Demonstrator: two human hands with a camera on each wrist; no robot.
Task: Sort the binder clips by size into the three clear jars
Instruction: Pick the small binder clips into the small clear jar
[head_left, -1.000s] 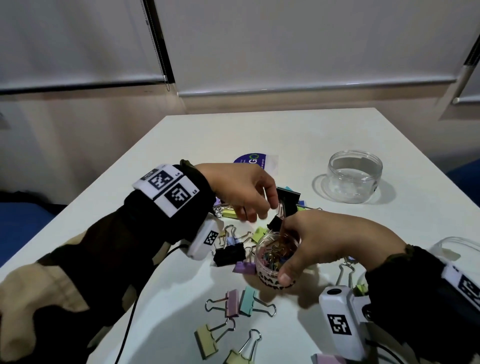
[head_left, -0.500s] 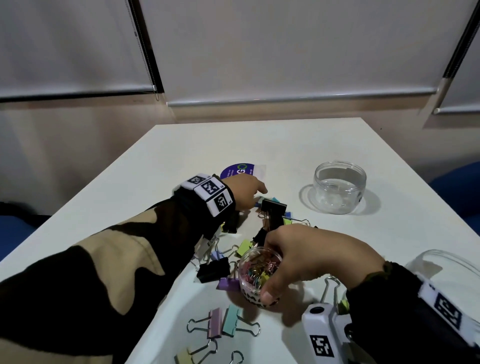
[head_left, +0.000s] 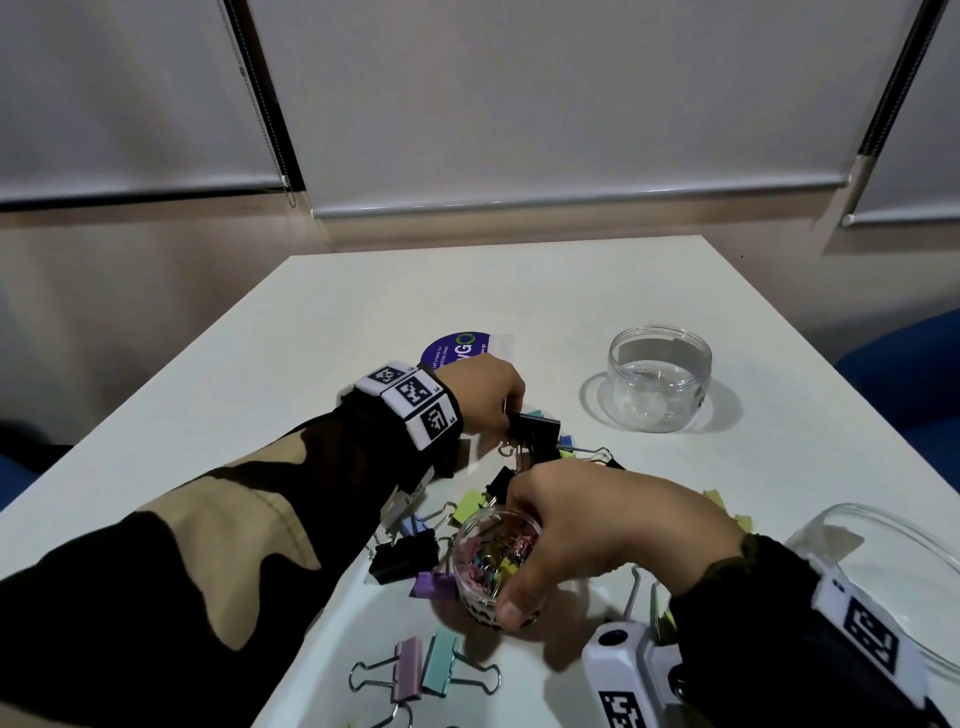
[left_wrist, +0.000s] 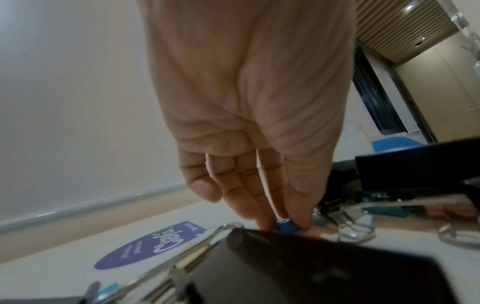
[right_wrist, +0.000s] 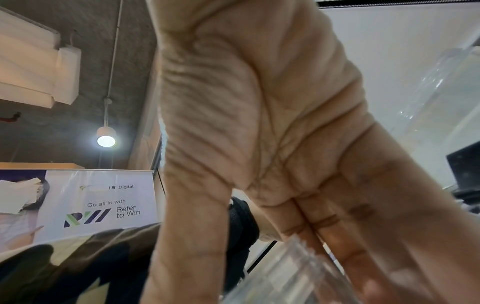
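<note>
left grip (left_wrist: 285, 223) pinching small blue clip (left_wrist: 285, 226), right grip (head_left: 597, 525) round small jar (head_left: 480, 577)

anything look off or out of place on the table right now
Nothing looks spilled or damaged. The binder clips lie scattered loose, as expected mid-sort. The right hand holds the small jar upright, the far jar stands upright, and the left hand pinches a small blue clip.
</note>
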